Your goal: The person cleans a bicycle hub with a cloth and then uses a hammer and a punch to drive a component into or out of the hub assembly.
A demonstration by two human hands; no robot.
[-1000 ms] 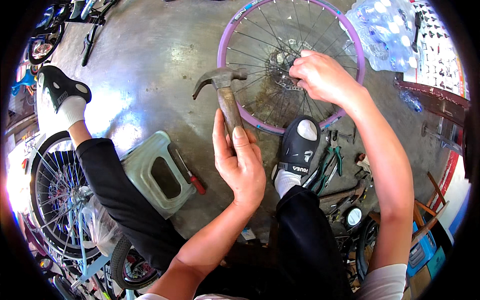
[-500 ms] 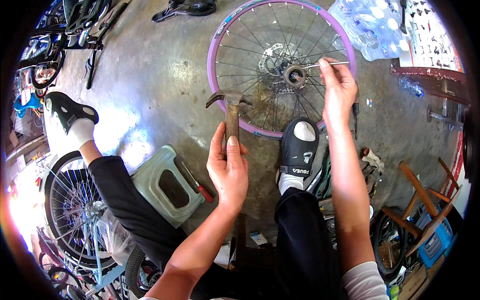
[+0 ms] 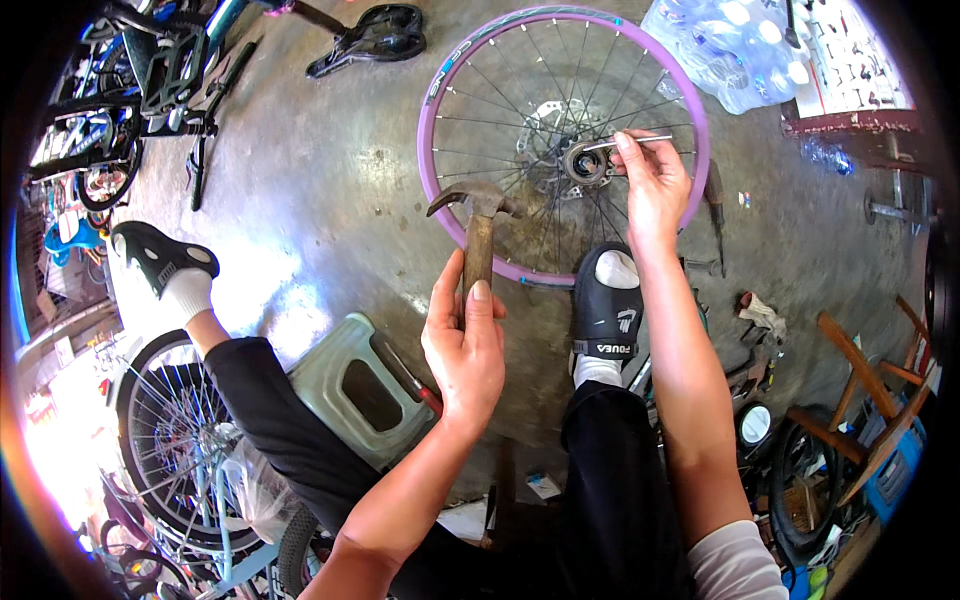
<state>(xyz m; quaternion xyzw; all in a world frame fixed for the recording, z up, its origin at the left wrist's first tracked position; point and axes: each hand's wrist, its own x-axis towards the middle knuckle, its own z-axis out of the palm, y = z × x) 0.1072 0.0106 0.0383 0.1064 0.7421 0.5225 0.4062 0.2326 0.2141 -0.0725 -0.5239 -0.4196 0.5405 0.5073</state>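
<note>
My left hand [image 3: 462, 355] is closed round the wooden handle of a claw hammer [image 3: 478, 240], whose head is up over the near-left rim of a purple bicycle wheel [image 3: 429, 173] lying on the floor. My right hand [image 3: 655, 195] pinches a thin metal rod [image 3: 652, 140] that lies sideways over the wheel's hub [image 3: 585, 163], its left end at the hub's ring; whether it touches is hard to tell. A disc rotor shows under the hub. My right foot in a black clog [image 3: 606, 310] is against the wheel's near edge.
A pale plastic stool [image 3: 325, 400] and red-handled screwdriver [image 3: 425, 395] lie left. Bicycles [image 3: 165, 75] and a saddle [image 3: 380, 40] are at back left, bottle packs [image 3: 720, 50] at back right. Wooden chair [image 3: 855, 370], tools and tyre [image 3: 805, 500] crowd the right; another bicycle wheel [image 3: 175, 430] stands lower left.
My right hand has turned upright and moved left to the hub, the rod now visible in it. The hammer has moved lower, then slightly right. The view has shifted, showing more at the back left.
</note>
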